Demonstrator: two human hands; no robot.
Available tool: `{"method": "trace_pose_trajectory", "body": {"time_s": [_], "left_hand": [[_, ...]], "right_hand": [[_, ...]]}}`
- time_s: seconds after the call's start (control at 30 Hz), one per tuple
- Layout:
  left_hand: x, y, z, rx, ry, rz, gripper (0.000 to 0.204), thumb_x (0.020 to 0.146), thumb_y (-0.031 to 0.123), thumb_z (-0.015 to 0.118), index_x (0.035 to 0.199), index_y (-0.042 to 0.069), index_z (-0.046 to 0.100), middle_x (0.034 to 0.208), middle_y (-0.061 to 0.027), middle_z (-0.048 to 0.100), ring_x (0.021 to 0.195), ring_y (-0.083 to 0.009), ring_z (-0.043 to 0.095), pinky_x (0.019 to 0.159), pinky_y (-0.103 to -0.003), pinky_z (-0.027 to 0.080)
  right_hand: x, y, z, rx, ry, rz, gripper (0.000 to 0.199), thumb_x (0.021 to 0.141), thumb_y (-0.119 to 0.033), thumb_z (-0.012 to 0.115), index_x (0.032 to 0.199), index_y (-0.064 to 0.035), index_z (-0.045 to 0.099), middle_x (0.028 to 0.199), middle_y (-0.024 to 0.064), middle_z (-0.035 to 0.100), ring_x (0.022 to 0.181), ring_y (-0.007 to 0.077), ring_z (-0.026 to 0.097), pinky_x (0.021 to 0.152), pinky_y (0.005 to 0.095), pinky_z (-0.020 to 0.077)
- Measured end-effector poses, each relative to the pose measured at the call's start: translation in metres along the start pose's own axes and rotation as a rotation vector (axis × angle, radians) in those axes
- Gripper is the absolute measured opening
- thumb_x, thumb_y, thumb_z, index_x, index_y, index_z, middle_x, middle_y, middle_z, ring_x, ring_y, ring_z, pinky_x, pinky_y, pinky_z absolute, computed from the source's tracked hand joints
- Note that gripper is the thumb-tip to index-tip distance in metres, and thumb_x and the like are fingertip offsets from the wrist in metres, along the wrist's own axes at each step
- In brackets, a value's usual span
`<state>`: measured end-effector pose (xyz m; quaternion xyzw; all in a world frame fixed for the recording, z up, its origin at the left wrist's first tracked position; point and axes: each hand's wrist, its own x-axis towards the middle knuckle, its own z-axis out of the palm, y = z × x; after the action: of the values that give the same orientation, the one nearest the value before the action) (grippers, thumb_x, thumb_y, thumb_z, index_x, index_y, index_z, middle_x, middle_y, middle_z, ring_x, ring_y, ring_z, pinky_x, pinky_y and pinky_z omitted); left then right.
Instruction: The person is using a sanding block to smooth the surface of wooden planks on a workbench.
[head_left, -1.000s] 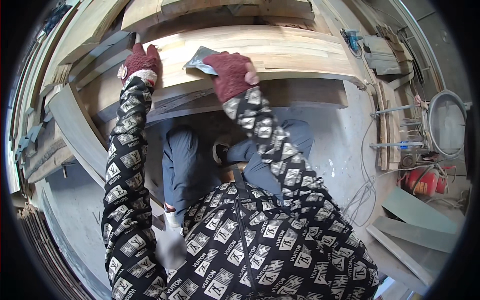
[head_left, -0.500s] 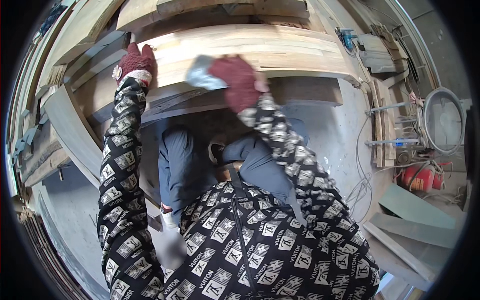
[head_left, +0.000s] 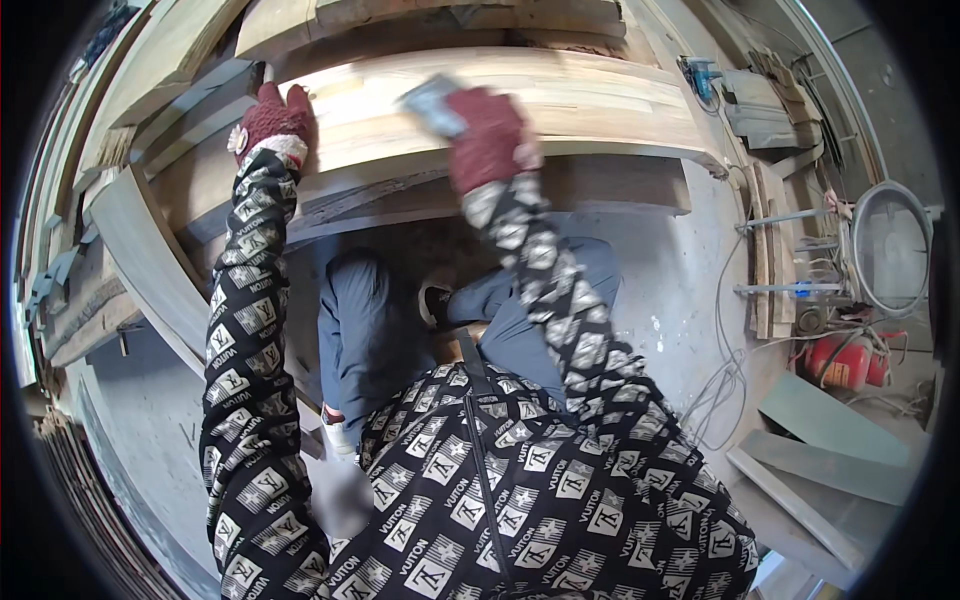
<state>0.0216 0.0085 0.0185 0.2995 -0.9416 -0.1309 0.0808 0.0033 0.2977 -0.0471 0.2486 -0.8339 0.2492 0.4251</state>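
A long pale wooden board (head_left: 600,100) lies across the work area in front of me. My left hand (head_left: 272,120), in a dark red glove, rests flat on the board's left end. My right hand (head_left: 490,140), also in a red glove, grips a grey sanding pad (head_left: 432,103) pressed on the board's top near the middle. The pad and right hand are blurred by motion. Both arms wear black patterned sleeves.
More wooden planks (head_left: 140,250) lean at the left and stack behind the board. A round fan (head_left: 890,250), a red canister (head_left: 850,360), cables (head_left: 720,390) and loose boards (head_left: 830,420) lie on the concrete floor at right. My blue-trousered legs (head_left: 370,330) are below the board.
My right hand has slid the sanding pad rightward and slightly down along the board. The left hand has stayed on the board's left end.
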Motion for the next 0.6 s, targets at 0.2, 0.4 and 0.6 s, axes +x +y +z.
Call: {"method": "trace_pose_trajectory", "body": {"time_s": [0.2, 0.4, 0.6], "left_hand": [[-0.001, 0.014, 0.006, -0.06, 0.006, 0.035, 0.065, 0.09, 0.052, 0.042, 0.138, 0.007, 0.044, 0.126, -0.0262, 0.056, 0.119, -0.0418, 0.052, 0.103, -0.047, 0.037], [0.002, 0.01, 0.002, -0.008, 0.043, 0.004, 0.061, 0.091, 0.052, 0.041, 0.134, 0.009, 0.047, 0.122, -0.0258, 0.058, 0.115, -0.0415, 0.055, 0.101, -0.049, 0.038], [0.003, 0.008, 0.003, 0.003, 0.027, -0.008, 0.059, 0.092, 0.05, 0.04, 0.132, 0.009, 0.048, 0.121, -0.0261, 0.059, 0.113, -0.0424, 0.056, 0.099, -0.049, 0.04]], "right_hand": [[0.001, 0.025, -0.045, 0.374, -0.235, 0.068, 0.032, 0.081, -0.003, 0.053, 0.109, -0.0066, 0.067, 0.111, 0.0167, 0.065, 0.109, 0.0333, 0.058, 0.099, 0.0397, 0.0426], [0.002, 0.194, -0.123, -0.184, -0.174, 0.519, 0.029, 0.082, -0.014, 0.066, 0.111, -0.0176, 0.067, 0.099, 0.0127, 0.069, 0.09, 0.0314, 0.066, 0.083, 0.0392, 0.0515], [0.018, 0.092, -0.018, -0.127, -0.173, 0.389, 0.029, 0.083, -0.015, 0.063, 0.111, -0.0126, 0.067, 0.1, 0.012, 0.069, 0.09, 0.0288, 0.066, 0.08, 0.0381, 0.0527]]}}
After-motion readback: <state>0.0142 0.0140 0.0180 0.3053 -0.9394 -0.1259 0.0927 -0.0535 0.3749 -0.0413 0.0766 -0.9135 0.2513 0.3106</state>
